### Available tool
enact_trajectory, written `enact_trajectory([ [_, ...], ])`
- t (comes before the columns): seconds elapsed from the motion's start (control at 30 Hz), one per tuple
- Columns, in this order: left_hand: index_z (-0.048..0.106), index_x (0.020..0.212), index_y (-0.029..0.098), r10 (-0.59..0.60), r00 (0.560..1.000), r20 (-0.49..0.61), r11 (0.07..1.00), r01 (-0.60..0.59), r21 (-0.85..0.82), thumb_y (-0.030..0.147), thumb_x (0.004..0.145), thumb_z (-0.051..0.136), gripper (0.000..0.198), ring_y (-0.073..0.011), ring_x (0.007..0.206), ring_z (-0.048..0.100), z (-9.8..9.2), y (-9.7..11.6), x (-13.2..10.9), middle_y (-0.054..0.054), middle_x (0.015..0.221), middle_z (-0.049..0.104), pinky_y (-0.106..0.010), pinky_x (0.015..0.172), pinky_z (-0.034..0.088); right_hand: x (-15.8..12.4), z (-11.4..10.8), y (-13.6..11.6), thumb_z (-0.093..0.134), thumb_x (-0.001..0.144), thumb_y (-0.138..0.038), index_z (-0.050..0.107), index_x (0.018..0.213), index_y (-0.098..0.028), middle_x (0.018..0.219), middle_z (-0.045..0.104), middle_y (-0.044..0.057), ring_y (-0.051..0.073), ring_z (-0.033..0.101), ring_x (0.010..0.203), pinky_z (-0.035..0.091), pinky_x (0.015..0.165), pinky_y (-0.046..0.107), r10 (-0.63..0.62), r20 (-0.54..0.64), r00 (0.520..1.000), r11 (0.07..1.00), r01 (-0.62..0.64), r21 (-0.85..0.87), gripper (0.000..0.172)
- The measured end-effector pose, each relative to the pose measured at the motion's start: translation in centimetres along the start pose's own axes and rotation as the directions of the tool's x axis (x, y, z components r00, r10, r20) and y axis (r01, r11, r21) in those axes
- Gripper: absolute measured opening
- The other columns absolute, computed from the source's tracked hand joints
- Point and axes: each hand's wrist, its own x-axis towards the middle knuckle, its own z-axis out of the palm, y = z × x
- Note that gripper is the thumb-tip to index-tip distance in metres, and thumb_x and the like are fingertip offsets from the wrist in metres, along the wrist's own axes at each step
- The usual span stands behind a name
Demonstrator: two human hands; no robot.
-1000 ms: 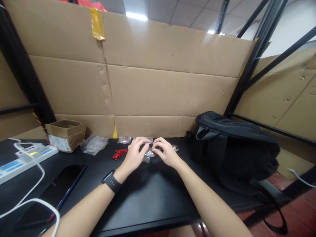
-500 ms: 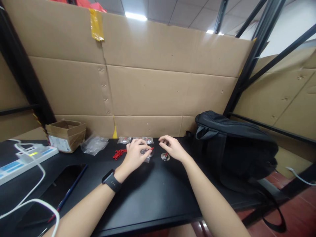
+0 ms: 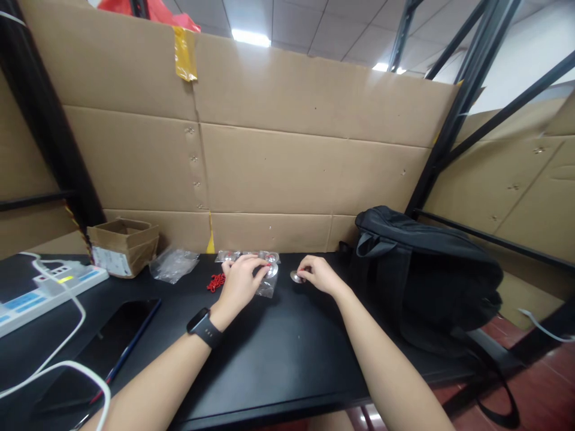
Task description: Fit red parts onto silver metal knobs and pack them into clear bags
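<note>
My left hand [image 3: 240, 282], with a black watch on its wrist, pinches a small clear packet [image 3: 268, 279] holding a silver disc with a red part. My right hand [image 3: 317, 275] is curled with its fingertips on a small silver disc [image 3: 296, 276] lying on the black table [image 3: 278, 347]. More clear packets of discs [image 3: 229, 256] lie in a row just behind my hands. A small red chain [image 3: 215, 281] lies left of my left hand.
A black backpack [image 3: 426, 275] fills the right of the table. A small open cardboard box [image 3: 122, 244] and a crumpled clear bag [image 3: 173, 264] stand at the back left. A power strip [image 3: 40, 290], white cable [image 3: 67, 365] and dark tablet [image 3: 117, 329] lie at left. Cardboard walls stand behind.
My hands have drawn apart: the right one carried a silver disc to the right and farther back on the table, while the left one stays on the clear packet.
</note>
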Motion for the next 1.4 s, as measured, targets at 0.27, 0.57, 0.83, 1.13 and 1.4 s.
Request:
enact_trajectory([
  [0.27, 0.076, 0.088, 0.029, -0.084, 0.996, 0.009, 0.990, 0.084, -0.116, 0.039, 0.088, 0.063, 0.016, -0.0262, 0.110, 0.062, 0.1, 0.6, -0.2, -0.002, 0.103, 0.076, -0.045, 0.100, 0.030, 0.3, 1.6, -3.1, 0.067, 0.086, -0.036, 0.075, 0.084, -0.019, 0.095, 0.061, 0.006, 0.013, 0.057, 0.070, 0.045, 0.058, 0.024, -0.051, -0.261, 0.964, 0.950, 0.128, 0.286, 0.018],
  [0.57, 0.072, 0.085, 0.018, -0.345, 0.929, 0.136, 0.657, 0.342, -0.672, 0.046, 0.076, 0.073, 0.029, -0.0259, 0.093, 0.071, 2.1, -1.0, 0.4, -0.009, 0.091, 0.077, -0.033, 0.084, 0.049, 0.4, 3.5, -3.8, 0.070, 0.085, -0.040, 0.075, 0.080, -0.020, 0.094, 0.065, 0.008, 0.019, 0.065, 0.082, 0.054, 0.069, 0.030, 0.009, -0.355, 0.935, 0.881, 0.160, 0.444, 0.021],
  [0.83, 0.069, 0.082, 0.014, -0.312, 0.922, 0.229, 0.447, 0.355, -0.821, 0.043, 0.072, 0.077, 0.032, -0.0220, 0.084, 0.071, 2.3, 0.5, 0.1, -0.010, 0.086, 0.076, -0.030, 0.081, 0.052, 0.1, 4.7, -5.8, 0.076, 0.080, -0.036, 0.078, 0.083, -0.021, 0.107, 0.070, 0.009, 0.022, 0.069, 0.095, 0.058, 0.079, 0.033, 0.032, -0.373, 0.927, 0.834, 0.181, 0.522, 0.016],
  [1.13, 0.069, 0.085, 0.016, -0.281, 0.945, 0.168, 0.623, 0.313, -0.717, 0.040, 0.078, 0.071, 0.026, -0.0231, 0.085, 0.073, 3.2, -0.9, -0.2, -0.009, 0.089, 0.077, -0.031, 0.078, 0.053, -0.2, 4.8, -6.1, 0.078, 0.074, -0.046, 0.073, 0.114, -0.022, 0.126, 0.065, 0.009, 0.025, 0.072, 0.096, 0.066, 0.077, 0.039, 0.158, -0.085, 0.984, 0.623, -0.032, 0.781, 0.047],
  [1.4, 0.070, 0.084, 0.016, -0.272, 0.951, 0.149, 0.670, 0.298, -0.679, 0.040, 0.079, 0.071, 0.025, -0.0230, 0.087, 0.072, 3.2, -0.8, -0.2, -0.008, 0.088, 0.076, -0.031, 0.080, 0.053, -0.3, 4.7, -6.0, 0.084, 0.069, -0.041, 0.075, 0.110, -0.018, 0.124, 0.068, 0.012, 0.030, 0.070, 0.104, 0.059, 0.092, 0.047, 0.205, -0.023, 0.978, 0.500, -0.085, 0.862, 0.048],
])
